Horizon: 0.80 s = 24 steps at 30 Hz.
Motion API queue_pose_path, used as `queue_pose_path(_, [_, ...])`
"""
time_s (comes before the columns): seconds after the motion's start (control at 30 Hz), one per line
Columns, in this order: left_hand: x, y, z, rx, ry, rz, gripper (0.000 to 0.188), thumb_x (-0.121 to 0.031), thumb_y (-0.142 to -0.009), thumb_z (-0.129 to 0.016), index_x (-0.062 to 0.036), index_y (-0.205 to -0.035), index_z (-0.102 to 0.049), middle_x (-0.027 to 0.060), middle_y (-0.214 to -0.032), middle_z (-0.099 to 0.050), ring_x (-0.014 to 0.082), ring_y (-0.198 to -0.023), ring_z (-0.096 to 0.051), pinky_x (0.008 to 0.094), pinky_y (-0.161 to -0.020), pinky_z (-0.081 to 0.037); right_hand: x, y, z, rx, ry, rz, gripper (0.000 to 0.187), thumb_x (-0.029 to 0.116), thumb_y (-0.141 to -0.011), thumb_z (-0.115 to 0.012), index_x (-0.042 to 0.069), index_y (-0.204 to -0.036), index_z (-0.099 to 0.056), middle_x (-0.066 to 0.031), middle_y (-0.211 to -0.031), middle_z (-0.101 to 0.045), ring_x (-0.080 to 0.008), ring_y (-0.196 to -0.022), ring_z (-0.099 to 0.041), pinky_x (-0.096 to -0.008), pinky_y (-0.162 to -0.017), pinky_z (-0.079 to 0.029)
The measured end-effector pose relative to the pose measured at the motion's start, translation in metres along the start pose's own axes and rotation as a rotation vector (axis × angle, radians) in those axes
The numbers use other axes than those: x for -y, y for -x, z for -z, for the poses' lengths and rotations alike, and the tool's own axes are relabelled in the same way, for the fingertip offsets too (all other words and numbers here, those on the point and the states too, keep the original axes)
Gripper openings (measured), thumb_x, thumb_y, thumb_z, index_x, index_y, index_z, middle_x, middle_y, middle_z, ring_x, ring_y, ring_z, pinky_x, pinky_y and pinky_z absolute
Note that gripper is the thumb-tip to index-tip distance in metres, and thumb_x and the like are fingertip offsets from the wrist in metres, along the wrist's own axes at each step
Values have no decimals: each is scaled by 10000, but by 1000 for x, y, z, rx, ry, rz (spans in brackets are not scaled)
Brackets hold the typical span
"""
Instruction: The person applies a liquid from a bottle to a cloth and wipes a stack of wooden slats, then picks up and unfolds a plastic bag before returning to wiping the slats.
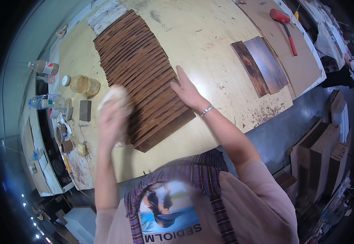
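Observation:
A long row of dark brown wooden slats [140,77], packed side by side, lies across the pale worktable [209,69]. At its left edge my left hand [112,124], smeared by motion, is closed around a white cloth [115,99]. The cloth is at the slats' ends, though whether it touches them I cannot tell. My right hand [188,94] lies along the row's right edge with fingers and thumb spread, holding nothing. To the left of the cloth stand a dark rectangular block [85,110] and a jar of yellowish liquid with a white cap [85,85].
Two finished-looking boards [260,67] lie at the table's right. Beyond them a red mallet [284,26] rests on cardboard [266,12]. Plastic bottles [44,67] line the left side. Stacked wooden pieces [319,150] stand right of the table, and a person [349,73] is at far right.

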<state>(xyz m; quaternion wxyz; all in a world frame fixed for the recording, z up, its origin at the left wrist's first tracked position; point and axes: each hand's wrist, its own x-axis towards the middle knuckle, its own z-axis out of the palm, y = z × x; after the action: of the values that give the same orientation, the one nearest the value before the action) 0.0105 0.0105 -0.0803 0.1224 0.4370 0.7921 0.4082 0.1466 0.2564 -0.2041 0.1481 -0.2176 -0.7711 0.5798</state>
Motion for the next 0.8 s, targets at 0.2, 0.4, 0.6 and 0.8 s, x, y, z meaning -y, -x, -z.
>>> queue_pose_path(0.2, [14,-53,-97,377,-522,-199,464,-218,-923,-582,-143,-1377,-518,38,-1466,-462,283,-1376,-387,509,-1150,-214,-13,-17,-9,81,29,-5,574,175,-984,-456,-66,-1458,-240,-300,-1456,-360,-392,-1354,-373,-393,-1133,-309])
queue_pose_path(0.4, [35,-19,-69,383,-574,-128,431,-168,-945,-525,-146,-1375,-520,16,-1487,-439,242,-1394,-368,512,-1163,-180,-17,-12,-22,-99,143,99,470,169,-958,-474,-76,-1343,-361,-319,-1295,-494,-451,-1208,-476,-449,-1032,-394])
queue_pose_path(0.6, [26,-44,-98,345,-522,-149,422,-167,-942,-531,-168,-1364,-525,-6,-1496,-428,222,-1397,-357,494,-1166,-191,-21,-17,-14,21,120,-2,412,195,-982,-429,-65,-1301,-427,-309,-1317,-488,-432,-1212,-479,-457,-1026,-398])
queue_pose_path(0.8, [114,68,28,9,-131,461,260,-72,-926,-548,-80,-1160,-661,60,-1161,-664,176,-1149,-576,384,-1042,-377,-8,-12,-15,-14,110,-27,546,200,-1002,-410,-61,-1460,-267,-275,-1448,-399,-364,-1362,-384,-381,-1137,-307])
